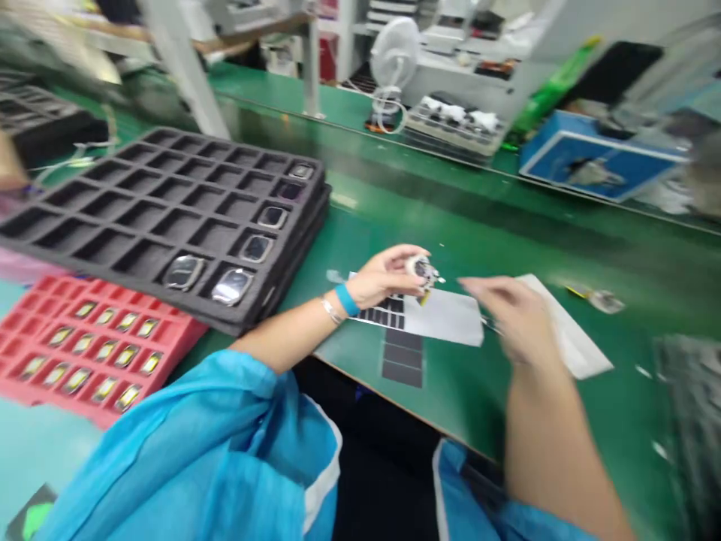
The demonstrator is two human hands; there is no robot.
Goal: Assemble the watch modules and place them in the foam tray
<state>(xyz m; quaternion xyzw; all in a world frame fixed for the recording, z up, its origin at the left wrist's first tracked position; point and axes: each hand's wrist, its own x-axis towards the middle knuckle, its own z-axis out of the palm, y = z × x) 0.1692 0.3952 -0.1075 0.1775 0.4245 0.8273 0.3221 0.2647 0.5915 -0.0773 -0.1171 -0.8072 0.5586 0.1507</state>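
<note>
Above the green bench, my left hand (pixel 388 274) is closed around a small watch case (pixel 422 269) with its inner parts and a bit of yellow showing. My right hand (pixel 515 308), smeared by motion, is to the right of it with the fingers pinched together. A thin tweezers-like metal tool (pixel 490 324) sticks out below those fingers; its shape is blurred. Under and between the hands lies a white sheet (pixel 444 315) with black rectangular stickers (pixel 388 312) on its left part. Another white paper (pixel 568 334) lies partly behind my right hand.
A black foam tray (pixel 185 214) at the left holds several square watches (pixel 233 285). In front of it, a red tray (pixel 53 319) carries several small yellow-and-silver parts. Dark rectangles (pixel 402 357) mark the bench's near edge. A small part (pixel 605 300) lies right. Behind stand a white fan (pixel 395 52) and a blue box (pixel 602 158).
</note>
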